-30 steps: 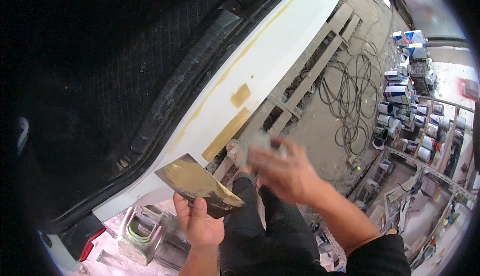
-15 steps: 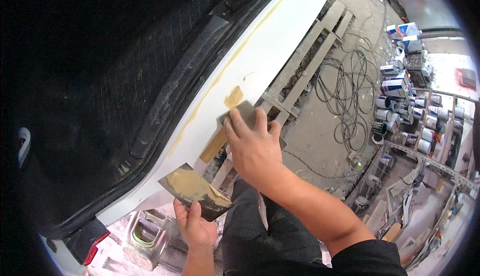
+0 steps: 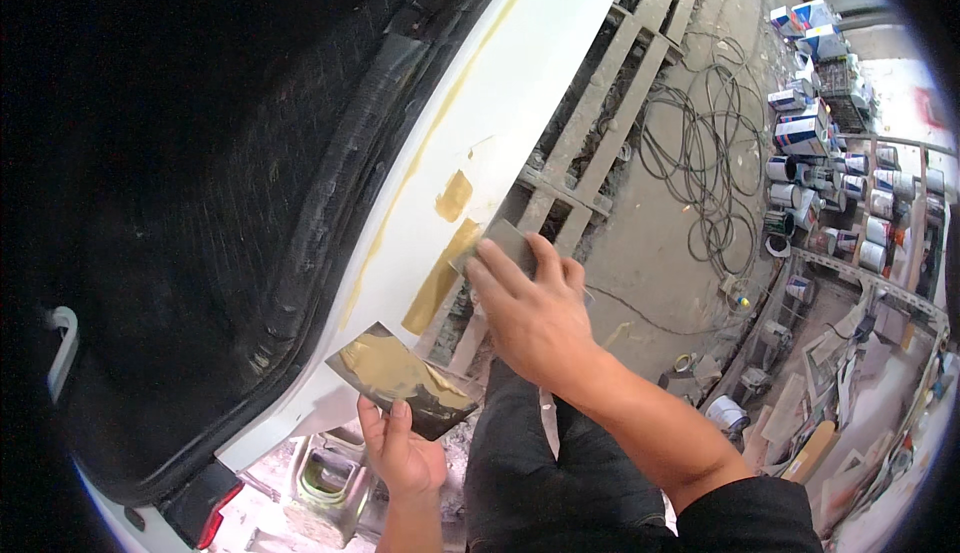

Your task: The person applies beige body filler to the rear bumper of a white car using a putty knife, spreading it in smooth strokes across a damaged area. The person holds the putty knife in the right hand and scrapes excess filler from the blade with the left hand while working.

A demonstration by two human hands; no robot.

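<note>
A white car body panel (image 3: 400, 253) runs diagonally in front of me, marked with tan filler patches (image 3: 440, 278) and a thin yellowish line. My right hand (image 3: 530, 288) grips a grey putty spreader (image 3: 508, 243), whose edge is at the panel's right border beside the longer patch. Its far side is partly hidden by my fingers. Lower down, my left hand (image 3: 400, 448) holds a dark, flat, squarish plate (image 3: 402, 378) by its near edge, thumb on top. Tan putty is smeared across that plate.
Black trunk trim (image 3: 340, 173) lies left of the panel. Wooden pallets (image 3: 610, 123) and a coiled cable (image 3: 700, 153) are on the floor to the right. Paint cans (image 3: 790, 198) crowd a shelf at far right. A greenish container (image 3: 330, 478) stands below, near a red tail light (image 3: 218, 518).
My right hand has drawn the spreader off the long patch to the panel's right edge, uncovering more filler. The left hand still holds the plate. The whole view has shifted slightly.
</note>
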